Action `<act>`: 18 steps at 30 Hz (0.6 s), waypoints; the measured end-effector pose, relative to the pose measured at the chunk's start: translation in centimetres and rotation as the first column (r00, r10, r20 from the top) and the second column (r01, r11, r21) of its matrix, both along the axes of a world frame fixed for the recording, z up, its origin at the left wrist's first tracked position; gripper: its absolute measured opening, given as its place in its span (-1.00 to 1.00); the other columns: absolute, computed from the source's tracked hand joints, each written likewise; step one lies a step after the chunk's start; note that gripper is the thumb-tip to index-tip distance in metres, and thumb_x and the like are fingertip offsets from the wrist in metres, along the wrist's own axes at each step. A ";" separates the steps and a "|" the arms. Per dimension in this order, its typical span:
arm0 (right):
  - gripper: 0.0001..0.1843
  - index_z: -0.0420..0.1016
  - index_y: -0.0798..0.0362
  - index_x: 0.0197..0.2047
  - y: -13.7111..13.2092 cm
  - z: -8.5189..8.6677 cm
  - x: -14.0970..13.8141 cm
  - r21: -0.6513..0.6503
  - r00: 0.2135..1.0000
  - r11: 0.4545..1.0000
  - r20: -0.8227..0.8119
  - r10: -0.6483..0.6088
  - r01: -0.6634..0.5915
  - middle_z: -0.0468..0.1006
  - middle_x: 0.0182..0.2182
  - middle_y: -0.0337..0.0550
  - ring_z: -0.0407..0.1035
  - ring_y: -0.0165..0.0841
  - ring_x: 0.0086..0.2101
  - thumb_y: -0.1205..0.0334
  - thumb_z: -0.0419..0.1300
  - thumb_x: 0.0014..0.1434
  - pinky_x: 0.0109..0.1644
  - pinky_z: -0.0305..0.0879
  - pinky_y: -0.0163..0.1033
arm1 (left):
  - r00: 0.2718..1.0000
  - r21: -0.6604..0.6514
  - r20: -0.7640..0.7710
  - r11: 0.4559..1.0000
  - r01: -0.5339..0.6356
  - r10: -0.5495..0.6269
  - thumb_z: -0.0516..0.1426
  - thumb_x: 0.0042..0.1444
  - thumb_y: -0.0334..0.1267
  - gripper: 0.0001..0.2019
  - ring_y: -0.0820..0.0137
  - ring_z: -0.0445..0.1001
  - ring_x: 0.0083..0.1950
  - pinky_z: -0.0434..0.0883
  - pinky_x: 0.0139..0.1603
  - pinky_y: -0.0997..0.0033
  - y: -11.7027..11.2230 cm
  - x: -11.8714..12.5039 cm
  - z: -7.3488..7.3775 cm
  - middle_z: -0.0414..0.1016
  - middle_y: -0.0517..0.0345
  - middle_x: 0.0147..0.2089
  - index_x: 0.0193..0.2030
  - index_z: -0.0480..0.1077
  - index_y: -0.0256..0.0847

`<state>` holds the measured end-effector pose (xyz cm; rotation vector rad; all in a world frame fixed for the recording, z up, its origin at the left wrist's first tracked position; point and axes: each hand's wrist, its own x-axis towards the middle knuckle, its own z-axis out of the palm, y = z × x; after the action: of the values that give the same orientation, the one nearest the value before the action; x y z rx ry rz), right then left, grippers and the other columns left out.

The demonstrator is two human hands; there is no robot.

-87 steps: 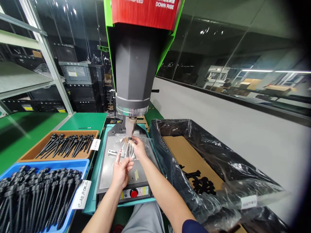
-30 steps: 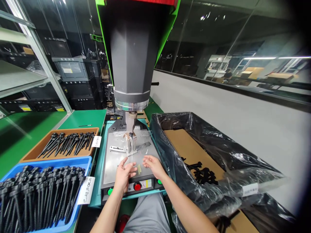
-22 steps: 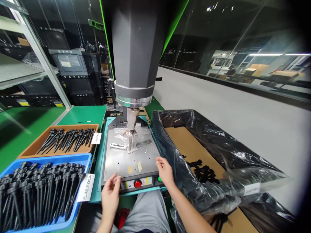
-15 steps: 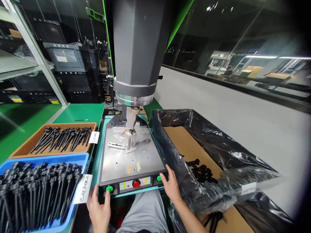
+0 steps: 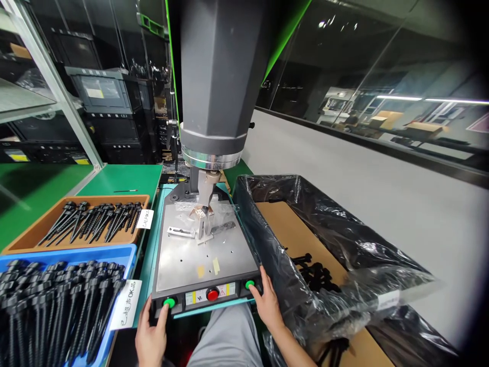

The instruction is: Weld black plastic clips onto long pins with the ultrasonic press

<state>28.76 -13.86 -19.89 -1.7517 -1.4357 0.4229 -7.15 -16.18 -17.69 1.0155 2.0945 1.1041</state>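
Observation:
My left hand (image 5: 151, 331) is at the near left corner of the machine base, thumb at the left green button (image 5: 169, 303) and fingers spread along the side. At the opposite corner, my right hand (image 5: 268, 306) has its thumb at the right green button (image 5: 249, 284), its fingers resting by the base's edge. Neither hand holds anything. Between the buttons sits a red button (image 5: 212, 294). The machine's metal horn (image 5: 207, 189) reaches down to a small fixture (image 5: 204, 229) on the steel plate (image 5: 206, 260). Any part inside the fixture is too small to make out.
Left of the machine, a blue tray (image 5: 132, 257) and an orange tray (image 5: 72, 250) hold many black ribbed parts with wide heads. On the right, a box lined with black plastic (image 5: 344, 224) contains cardboard and several black parts (image 5: 317, 275). The large grey machine head (image 5: 214, 76) hangs overhead.
The camera view has shifted slightly. Both hands stay at the green buttons, and the horn remains down at the fixture.

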 end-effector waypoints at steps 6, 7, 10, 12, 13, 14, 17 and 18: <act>-0.19 -0.18 0.01 0.44 -0.1 -0.2 -0.2 -0.027 1.000 1.000 0.016 0.011 -0.011 0.10 0.35 0.09 0.02 -0.06 0.32 -0.05 0.04 0.26 0.32 0.08 0.11 | 1.000 0.094 0.018 0.996 -0.010 0.009 0.10 0.03 0.14 -0.38 0.03 0.25 0.32 0.19 0.33 0.07 0.1 -0.4 -0.6 0.35 -0.08 0.26 0.16 0.34 -0.20; -0.18 -0.19 0.02 0.45 -0.1 -0.3 -0.2 -0.029 1.000 1.000 0.016 0.005 -0.005 0.09 0.35 0.10 0.01 -0.05 0.32 -0.06 0.04 0.26 0.32 0.08 0.12 | 1.000 0.100 0.019 0.995 -0.012 0.010 0.09 0.04 0.14 -0.39 0.03 0.25 0.32 0.19 0.33 0.07 0.1 -0.4 -0.6 0.35 -0.09 0.26 0.15 0.35 -0.21; -0.16 -0.22 0.05 0.45 0.0 -0.4 -0.4 -0.033 1.000 0.999 0.017 -0.001 0.002 0.07 0.36 0.12 -0.01 -0.04 0.32 -0.07 0.03 0.26 0.32 0.06 0.11 | 1.000 0.091 0.023 0.996 -0.018 0.016 0.08 0.06 0.12 -0.40 0.03 0.26 0.31 0.22 0.30 0.07 0.2 -0.3 -0.4 0.35 -0.10 0.26 0.15 0.35 -0.22; -0.16 -0.23 0.04 0.45 -0.1 -0.4 -0.5 -0.027 1.000 1.000 0.019 0.001 0.000 0.06 0.36 0.11 -0.02 -0.05 0.33 -0.06 0.04 0.26 0.33 0.06 0.10 | 0.999 0.082 0.028 0.996 -0.023 0.021 0.08 0.06 0.12 -0.41 0.03 0.28 0.30 0.26 0.27 0.07 0.2 -0.3 0.0 0.36 -0.11 0.25 0.14 0.35 -0.21; -0.16 -0.23 0.04 0.45 -0.1 -0.4 -0.5 -0.023 1.000 1.000 0.021 0.002 -0.001 0.05 0.37 0.09 -0.03 -0.06 0.33 -0.06 0.05 0.25 0.33 0.06 0.10 | 0.999 0.077 0.033 0.997 -0.023 0.021 0.08 0.06 0.11 -0.41 0.02 0.30 0.28 0.28 0.26 0.06 0.2 -0.2 0.2 0.36 -0.11 0.24 0.14 0.36 -0.22; -0.16 -0.23 0.03 0.45 -0.1 -0.3 -0.5 -0.019 1.000 1.000 0.023 0.002 -0.002 0.05 0.37 0.08 -0.03 -0.06 0.33 -0.05 0.05 0.25 0.33 0.06 0.10 | 0.999 0.076 0.039 0.997 -0.023 0.020 0.08 0.07 0.11 -0.42 0.02 0.33 0.26 0.29 0.25 0.06 0.1 -0.1 0.5 0.38 -0.12 0.23 0.13 0.36 -0.22; -0.16 -0.24 0.02 0.45 -0.2 -0.2 -0.5 -0.020 0.999 1.000 0.034 0.003 -0.002 0.06 0.37 0.07 -0.02 -0.07 0.33 -0.04 0.05 0.25 0.32 0.08 0.10 | 0.996 0.101 -0.025 0.991 -0.083 0.086 0.08 0.10 0.08 -0.43 -0.02 0.30 0.26 0.22 0.28 -0.03 -0.3 0.5 1.7 0.37 -0.18 0.21 0.15 0.35 -0.25; -0.16 -0.24 0.02 0.45 -0.3 -0.2 -0.5 -0.022 0.999 1.000 0.036 0.004 -0.003 0.06 0.37 0.07 -0.02 -0.07 0.33 -0.03 0.06 0.25 0.32 0.08 0.10 | 0.989 0.145 -0.074 0.983 -0.113 0.125 0.09 0.10 0.06 -0.43 -0.04 0.26 0.30 0.16 0.32 -0.06 -0.4 0.9 2.2 0.35 -0.21 0.22 0.17 0.33 -0.26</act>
<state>28.21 -14.11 -20.07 -1.7826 -1.4648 0.4120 -6.23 -16.63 -15.50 1.0283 2.1934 1.3048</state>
